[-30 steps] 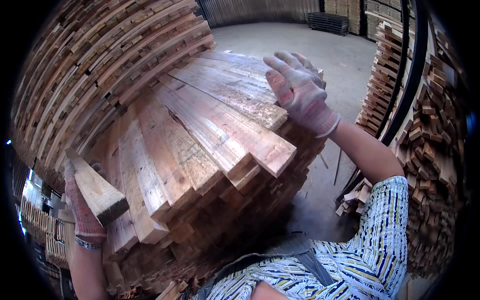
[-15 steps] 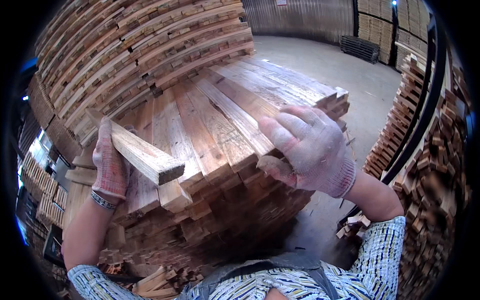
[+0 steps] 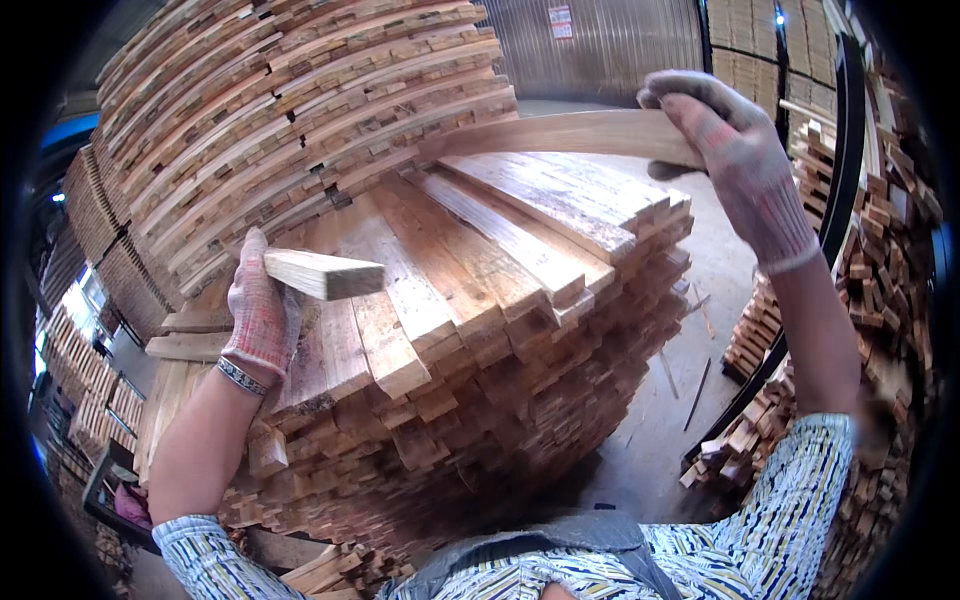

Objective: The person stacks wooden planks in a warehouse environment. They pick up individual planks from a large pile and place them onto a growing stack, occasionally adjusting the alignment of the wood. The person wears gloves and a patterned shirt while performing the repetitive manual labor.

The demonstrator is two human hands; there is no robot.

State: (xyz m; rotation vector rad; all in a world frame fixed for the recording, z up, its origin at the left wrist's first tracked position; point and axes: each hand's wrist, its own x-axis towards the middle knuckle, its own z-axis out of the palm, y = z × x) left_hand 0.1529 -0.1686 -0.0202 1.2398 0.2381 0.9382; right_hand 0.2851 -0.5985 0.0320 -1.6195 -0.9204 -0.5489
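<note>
A rough wooden plank (image 3: 325, 274) lies in the grip of my gloved left hand (image 3: 262, 318), its pale cut end pointing right above the stack; that hand's fingers are partly hidden. Raised at the upper right, my gloved right hand (image 3: 742, 165) is closed round the near end of a second, longer-looking plank (image 3: 580, 132). This one reaches left across the stack, and its far end is close to the tall pile. Below both hands is a stack of planks (image 3: 440, 275), laid side by side with uneven front ends.
A tall pile of layered boards (image 3: 300, 110) rises behind the stack. To the right, a black metal post (image 3: 845, 150) stands beside heaps of cut wood pieces (image 3: 870, 290). Loose sticks (image 3: 697, 393) lie on the concrete floor. Corrugated metal sheeting (image 3: 610, 50) stands at the back.
My right hand has risen from the stack's front right edge, now with a plank in it. The plank in my left hand has swung to point more to the right.
</note>
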